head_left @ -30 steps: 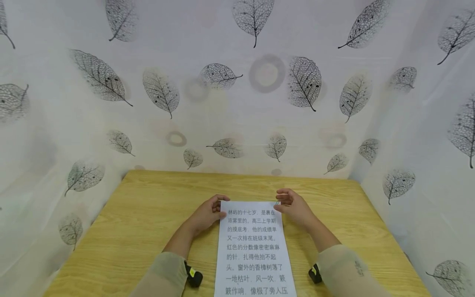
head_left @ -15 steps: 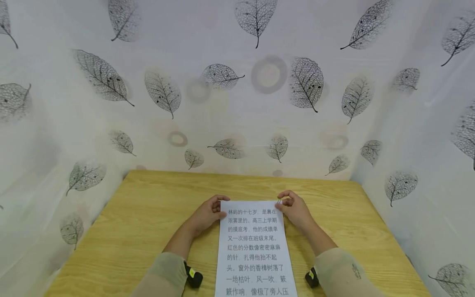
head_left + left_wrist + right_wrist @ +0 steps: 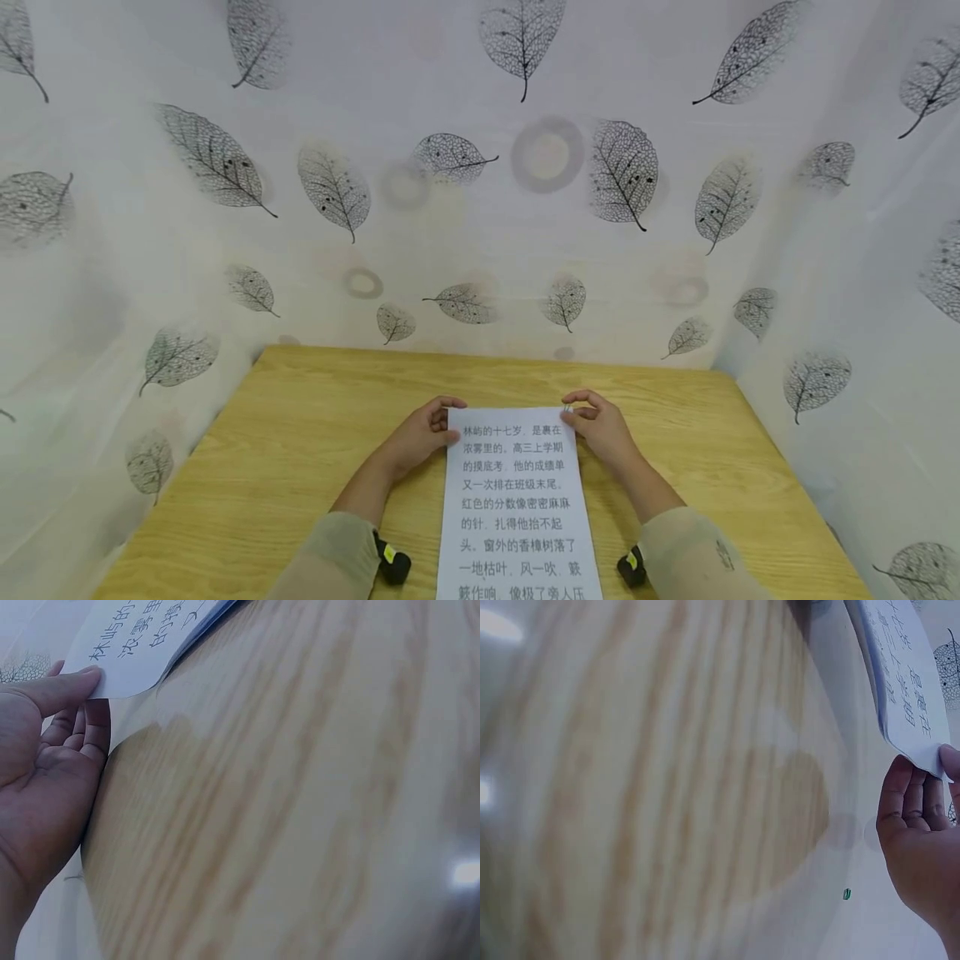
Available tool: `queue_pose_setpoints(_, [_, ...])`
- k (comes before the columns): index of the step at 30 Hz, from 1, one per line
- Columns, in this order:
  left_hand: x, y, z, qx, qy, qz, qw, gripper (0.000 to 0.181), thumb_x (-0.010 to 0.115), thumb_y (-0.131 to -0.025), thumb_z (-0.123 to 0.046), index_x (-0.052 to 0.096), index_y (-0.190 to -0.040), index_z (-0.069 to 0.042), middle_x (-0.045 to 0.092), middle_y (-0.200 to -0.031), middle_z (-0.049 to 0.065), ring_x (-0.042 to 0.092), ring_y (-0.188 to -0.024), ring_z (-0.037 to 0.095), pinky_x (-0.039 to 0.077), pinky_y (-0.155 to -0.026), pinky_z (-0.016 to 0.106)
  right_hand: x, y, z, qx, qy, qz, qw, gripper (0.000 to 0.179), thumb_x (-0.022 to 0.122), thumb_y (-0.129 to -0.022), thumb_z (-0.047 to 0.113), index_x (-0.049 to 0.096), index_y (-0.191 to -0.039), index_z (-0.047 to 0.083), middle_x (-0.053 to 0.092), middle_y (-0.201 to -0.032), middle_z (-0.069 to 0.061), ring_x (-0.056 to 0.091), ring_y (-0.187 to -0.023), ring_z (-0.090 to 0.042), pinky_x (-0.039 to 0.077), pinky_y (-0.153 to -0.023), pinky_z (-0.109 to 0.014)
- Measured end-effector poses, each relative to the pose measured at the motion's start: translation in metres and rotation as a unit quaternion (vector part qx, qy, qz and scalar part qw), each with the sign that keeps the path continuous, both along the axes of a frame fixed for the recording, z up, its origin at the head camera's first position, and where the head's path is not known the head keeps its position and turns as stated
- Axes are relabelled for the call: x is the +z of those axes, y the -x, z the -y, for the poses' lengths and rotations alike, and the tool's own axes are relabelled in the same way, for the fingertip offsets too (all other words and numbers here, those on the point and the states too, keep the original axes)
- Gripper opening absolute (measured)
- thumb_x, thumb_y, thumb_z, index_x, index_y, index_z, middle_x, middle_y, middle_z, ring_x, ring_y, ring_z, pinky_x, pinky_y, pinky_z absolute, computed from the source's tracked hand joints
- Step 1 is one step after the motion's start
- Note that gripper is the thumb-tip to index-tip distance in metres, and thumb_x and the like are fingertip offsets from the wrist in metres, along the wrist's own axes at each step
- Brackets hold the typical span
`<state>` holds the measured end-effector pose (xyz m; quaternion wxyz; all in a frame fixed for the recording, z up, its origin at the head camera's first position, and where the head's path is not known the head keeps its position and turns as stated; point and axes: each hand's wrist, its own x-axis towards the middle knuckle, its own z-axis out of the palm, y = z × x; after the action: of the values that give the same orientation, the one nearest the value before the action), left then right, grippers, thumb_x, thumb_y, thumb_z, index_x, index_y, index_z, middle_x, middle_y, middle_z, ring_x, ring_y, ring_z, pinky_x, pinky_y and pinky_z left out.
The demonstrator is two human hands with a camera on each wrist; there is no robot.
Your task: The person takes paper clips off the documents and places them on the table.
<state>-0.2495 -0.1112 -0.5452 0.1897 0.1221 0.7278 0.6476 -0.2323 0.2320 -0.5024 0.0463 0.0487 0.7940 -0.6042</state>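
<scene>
Printed sheets of paper (image 3: 510, 500) with large Chinese characters run from the middle of the table toward me, their far end raised. My left hand (image 3: 416, 433) pinches the far left corner, thumb on the printed face and fingers behind, as the left wrist view also shows with the left hand (image 3: 60, 750). At the far right corner, my right hand (image 3: 600, 425) pinches a small wire paper clip (image 3: 567, 408) against the paper's top edge. In the right wrist view, the right hand (image 3: 922, 832) has its thumb on that corner and fingers curled behind; the clip is hidden there.
The paper lies over a wood-grain table (image 3: 300, 450). A white curtain (image 3: 465, 225) printed with dark leaves encloses the back and both sides. Black wrist devices (image 3: 393, 562) sit at both sleeve cuffs.
My right hand has shifted slightly right along the paper's top edge with the paper clip, and its fingers have drawn closer together. The left hand keeps its hold. The head view has tilted slightly.
</scene>
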Motion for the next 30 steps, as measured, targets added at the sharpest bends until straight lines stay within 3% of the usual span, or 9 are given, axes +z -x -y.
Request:
queue_pose_setpoints(7, [0.002,-0.001,-0.001,0.002,0.001,-0.002,1.0000,0.048,0.068,-0.104,0.000,0.057,-0.147,-0.015,0.069,-0.129,0.014,0.068,-0.111,0.019,0.057,-0.096,0.031,-0.002,0.000,-0.004,0.003,0.044,0.005,0.9990,0.033,0.070,-0.104,0.005,0.063,-0.136,-0.003,0.076,-0.094,-0.001,0.073,-0.089,-0.014,0.059,-0.079,-0.022])
queue_pose_setpoints(22, [0.003,-0.001,-0.002,0.009,0.004,-0.005,0.9999,0.047,0.068,-0.104,0.000,0.057,-0.148,-0.015,0.069,-0.131,0.015,0.067,-0.111,0.019,0.056,-0.096,0.032,0.002,-0.001,-0.018,-0.017,0.080,0.001,0.9967,0.038,0.070,-0.104,0.004,0.059,-0.139,-0.007,0.080,-0.090,0.003,0.075,-0.084,-0.011,0.064,-0.087,-0.030])
queue_pose_setpoints(30, [0.003,-0.003,-0.001,0.013,0.010,-0.005,0.9998,0.047,0.067,-0.104,0.000,0.057,-0.148,-0.014,0.068,-0.132,0.015,0.067,-0.111,0.019,0.056,-0.096,0.030,-0.002,0.000,-0.035,-0.011,0.090,0.000,0.9959,0.042,0.065,-0.106,0.001,0.053,-0.144,-0.011,0.081,-0.092,0.007,0.077,-0.089,-0.008,0.065,-0.088,-0.027])
